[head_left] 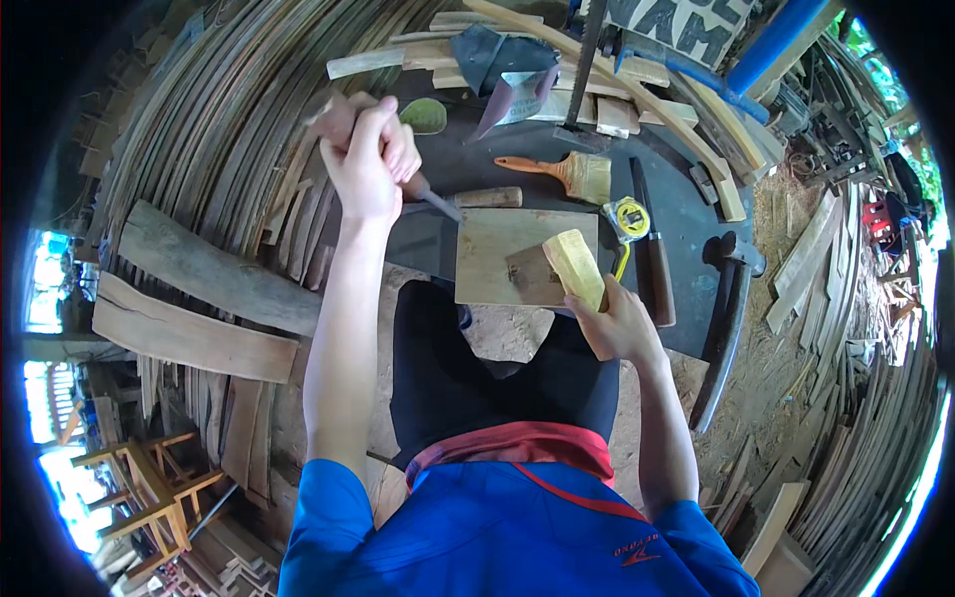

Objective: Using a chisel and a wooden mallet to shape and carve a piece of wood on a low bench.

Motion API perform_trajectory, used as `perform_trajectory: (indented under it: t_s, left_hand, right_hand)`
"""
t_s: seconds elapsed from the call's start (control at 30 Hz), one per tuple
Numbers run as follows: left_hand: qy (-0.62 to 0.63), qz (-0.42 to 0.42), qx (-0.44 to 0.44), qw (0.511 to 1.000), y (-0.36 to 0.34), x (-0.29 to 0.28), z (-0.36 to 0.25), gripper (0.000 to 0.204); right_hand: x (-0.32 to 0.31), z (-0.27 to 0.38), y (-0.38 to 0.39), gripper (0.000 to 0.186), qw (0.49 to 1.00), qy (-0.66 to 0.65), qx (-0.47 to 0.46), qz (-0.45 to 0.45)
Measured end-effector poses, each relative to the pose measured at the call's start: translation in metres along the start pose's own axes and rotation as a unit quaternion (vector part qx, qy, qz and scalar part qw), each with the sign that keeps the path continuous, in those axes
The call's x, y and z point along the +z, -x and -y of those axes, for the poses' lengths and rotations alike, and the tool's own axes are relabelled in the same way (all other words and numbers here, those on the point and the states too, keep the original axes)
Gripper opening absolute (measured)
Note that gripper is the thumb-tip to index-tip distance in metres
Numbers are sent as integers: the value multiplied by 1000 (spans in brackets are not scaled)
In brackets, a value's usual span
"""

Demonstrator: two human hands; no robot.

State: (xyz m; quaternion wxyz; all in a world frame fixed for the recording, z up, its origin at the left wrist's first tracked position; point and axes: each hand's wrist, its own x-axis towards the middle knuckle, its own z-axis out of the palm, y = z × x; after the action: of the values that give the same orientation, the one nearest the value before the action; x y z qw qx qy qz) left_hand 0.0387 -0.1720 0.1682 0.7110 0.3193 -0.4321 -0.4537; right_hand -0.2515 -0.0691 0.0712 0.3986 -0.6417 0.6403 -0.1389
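Note:
My left hand (368, 164) is closed around the wooden handle of a chisel (434, 200), held up over the left side of the table. Its metal blade slants down to the right, its tip near the board's upper left corner. In my right hand (619, 323) is a pale yellow wooden block (575, 267), gripped at its lower end and tilted over the board's right side. A flat, nearly square wooden board (487, 244) lies in front of me with a dark mark near its middle. Just beyond it rests a tool's wooden handle (487, 197).
On the dark table (443, 164) are a paintbrush (577, 176), a yellow tape measure (628, 218), a long tool with a wooden handle (659, 274) and a hammer (731, 308). A green bowl (424, 116) and folded sandpaper (517, 99) stand farther back. Stacked planks (209, 129) line the left.

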Motion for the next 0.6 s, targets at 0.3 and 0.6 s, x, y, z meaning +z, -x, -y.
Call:
perform_trajectory:
  t_s: [0.3,0.6]
  left_hand:
    - [-9,-44,-19,999,0,0,13,30]
    - [-1,-45,-25,999,-2,-3,12,30]
  right_hand:
    - [0,0,1,57,1000,18,20,2]
    - [2,-6,1,55,1000,-2,-4,-4]
